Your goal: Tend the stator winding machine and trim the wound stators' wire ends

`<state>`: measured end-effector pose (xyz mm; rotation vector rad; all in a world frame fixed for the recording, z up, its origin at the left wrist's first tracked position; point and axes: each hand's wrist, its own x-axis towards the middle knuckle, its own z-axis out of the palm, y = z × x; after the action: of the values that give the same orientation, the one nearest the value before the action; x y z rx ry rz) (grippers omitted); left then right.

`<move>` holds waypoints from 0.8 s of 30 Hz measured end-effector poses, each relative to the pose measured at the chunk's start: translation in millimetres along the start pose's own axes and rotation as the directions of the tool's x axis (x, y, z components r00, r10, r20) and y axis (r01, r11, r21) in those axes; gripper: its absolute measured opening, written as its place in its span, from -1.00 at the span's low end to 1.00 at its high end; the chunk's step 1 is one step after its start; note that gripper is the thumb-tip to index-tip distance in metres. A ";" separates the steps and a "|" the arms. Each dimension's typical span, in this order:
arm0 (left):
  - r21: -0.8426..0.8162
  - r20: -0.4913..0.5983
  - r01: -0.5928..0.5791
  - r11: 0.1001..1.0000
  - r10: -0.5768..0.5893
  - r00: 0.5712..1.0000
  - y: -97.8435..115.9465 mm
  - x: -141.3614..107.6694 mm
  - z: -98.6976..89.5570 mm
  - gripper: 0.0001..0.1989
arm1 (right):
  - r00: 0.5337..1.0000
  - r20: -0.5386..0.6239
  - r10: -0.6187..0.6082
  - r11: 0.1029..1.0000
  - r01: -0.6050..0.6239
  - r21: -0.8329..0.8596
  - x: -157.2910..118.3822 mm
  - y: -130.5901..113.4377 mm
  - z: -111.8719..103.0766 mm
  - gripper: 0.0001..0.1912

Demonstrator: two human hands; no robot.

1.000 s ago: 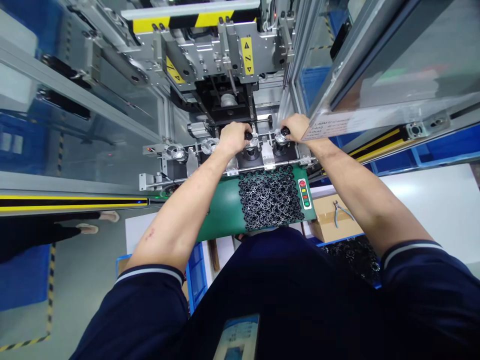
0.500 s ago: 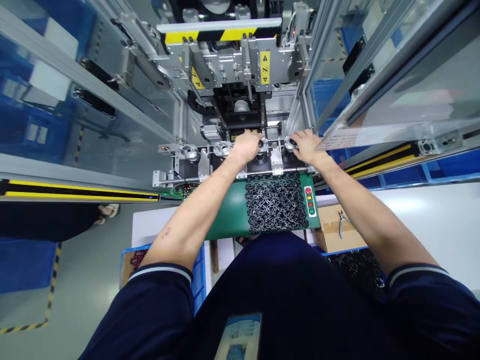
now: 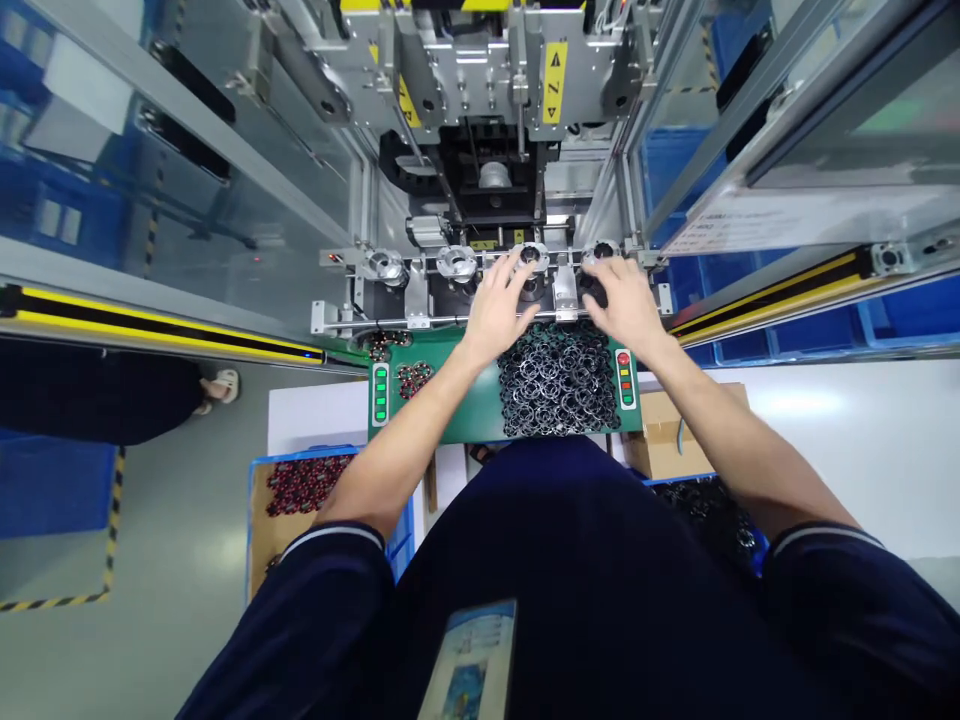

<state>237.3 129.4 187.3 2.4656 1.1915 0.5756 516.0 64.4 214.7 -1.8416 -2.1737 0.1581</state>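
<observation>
Both bare hands are held just beyond the far edge of the green table (image 3: 476, 410), over the front of a row of round metal fixtures (image 3: 456, 263) by which that edge is faced. The left hand (image 3: 496, 308) is placed at the third fixture (image 3: 532, 256) from the left, with its fingers fanned and its thumb set well apart; nothing is seen to be pinched. The right hand (image 3: 628, 305) is placed at the fourth fixture (image 3: 602, 250), beyond the table's right end, with its fingers spread and slightly bent and its thumb apart; nothing is seen to be gripped there either. Whether either fixture is touched by the fingertips cannot be told. A dense layer of black rings (image 3: 559, 385) is spread over the right half of the table, nearer to the body than both hands. A small cluster of red-and-black parts (image 3: 415, 380) is laid on the table's left half, beside the left forearm. A button panel is fixed at each end of the table, one on the left (image 3: 381, 395) and one on the right (image 3: 625, 380). More reddish parts (image 3: 304, 485) are held in a bin to the table's near left, and a cardboard box (image 3: 667, 440) is set against its right end.
</observation>
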 end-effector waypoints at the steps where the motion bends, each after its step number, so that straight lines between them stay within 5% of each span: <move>1: -0.036 -0.073 -0.027 0.999 0.024 0.997 4.1 -24.1 -2.4 -0.34 | 0.999 -0.008 -0.050 0.999 0.050 0.010 -18.9 -17.4 -3.4 -0.53; 3: -0.095 -0.139 -0.027 0.995 0.014 0.990 14.3 -76.2 -0.3 -0.53 | 0.984 0.062 -0.167 0.986 0.167 -0.001 -57.6 -52.1 -2.9 -0.69; 7: -0.108 0.009 0.084 0.991 -0.084 0.996 32.8 -150.3 26.5 -0.64 | 0.921 0.300 -0.248 0.955 0.285 -0.086 -103.0 -98.3 20.6 -0.79; 13: -0.198 0.053 0.142 0.970 -0.134 0.990 42.3 -155.5 56.1 -0.90 | 0.923 0.344 -0.175 0.959 0.239 -0.153 -92.4 -109.2 45.4 -0.87; 16: -0.313 -0.002 0.168 0.935 -0.177 0.984 47.2 -156.0 46.5 -0.92 | 0.932 0.328 -0.153 0.969 0.207 -0.137 -94.6 -106.9 32.6 -0.89; 19: -0.464 -0.063 0.176 0.868 -0.230 0.971 60.1 -167.1 22.1 -0.88 | 0.981 0.174 -0.089 0.980 0.055 0.191 -112.0 -108.0 4.2 -0.88; 21: -0.614 -0.074 0.157 0.774 -0.254 0.964 75.2 -174.3 -0.8 -0.81 | 0.997 0.082 0.006 0.836 -0.050 0.547 -126.7 -115.6 -18.1 -0.82; 24: -0.882 -0.087 0.054 0.468 -0.275 0.957 104.4 -175.9 -38.2 -0.56 | 0.987 0.055 0.151 0.484 -0.122 0.867 -143.1 -138.4 -46.8 -0.64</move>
<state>187.7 -67.6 232.1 1.3875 0.8409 1.0916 418.7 -105.0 275.1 -1.3308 -1.4068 1.0574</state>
